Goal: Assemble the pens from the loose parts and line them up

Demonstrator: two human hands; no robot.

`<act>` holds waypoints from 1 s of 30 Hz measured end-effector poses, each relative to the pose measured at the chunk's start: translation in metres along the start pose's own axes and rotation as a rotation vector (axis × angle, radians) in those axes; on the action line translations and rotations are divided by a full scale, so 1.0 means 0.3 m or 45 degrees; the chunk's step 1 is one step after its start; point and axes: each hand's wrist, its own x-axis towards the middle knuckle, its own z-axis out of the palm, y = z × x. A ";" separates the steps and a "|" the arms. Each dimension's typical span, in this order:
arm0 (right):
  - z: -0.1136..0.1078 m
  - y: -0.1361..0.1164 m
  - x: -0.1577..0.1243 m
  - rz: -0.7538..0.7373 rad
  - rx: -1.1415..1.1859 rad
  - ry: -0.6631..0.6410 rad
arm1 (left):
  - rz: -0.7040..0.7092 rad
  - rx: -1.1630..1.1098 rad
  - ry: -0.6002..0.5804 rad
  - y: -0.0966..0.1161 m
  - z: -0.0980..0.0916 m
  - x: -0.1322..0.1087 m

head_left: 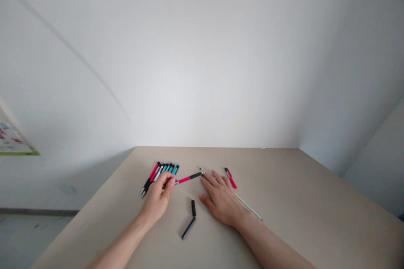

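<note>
My left hand (pixel 158 193) is closed on one end of a pink and black pen (pixel 188 178), whose black tip end points right toward my other hand. With its fingers stretched out, my right hand (pixel 219 195) lies flat on the table, its fingertips close to the pen's tip; whether they touch cannot be made out. A thin pale rod (pixel 248 207) sticks out from beneath that hand. Between the hands lie a short black tube (pixel 193 208) and a longer dark tube (pixel 188 228). Beyond the pen's tip is a tiny metallic piece (pixel 200 168).
A row of pink, white and blue pens (pixel 151 176) lies on the left, partly behind my left hand. A pink pen part with a black end (pixel 230 178) rests past my right fingers. The beige table (pixel 284 201) meets a white wall (pixel 202 71) at the back.
</note>
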 end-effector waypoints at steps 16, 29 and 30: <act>0.002 -0.026 -0.003 0.028 -0.002 0.208 | 0.036 0.071 0.069 0.002 -0.014 0.014; -0.009 0.016 0.340 0.214 -0.166 0.013 | 0.130 0.173 0.333 0.007 -0.045 0.051; -0.003 0.013 0.356 0.210 -0.177 -0.016 | 0.129 0.173 0.340 0.004 -0.047 0.051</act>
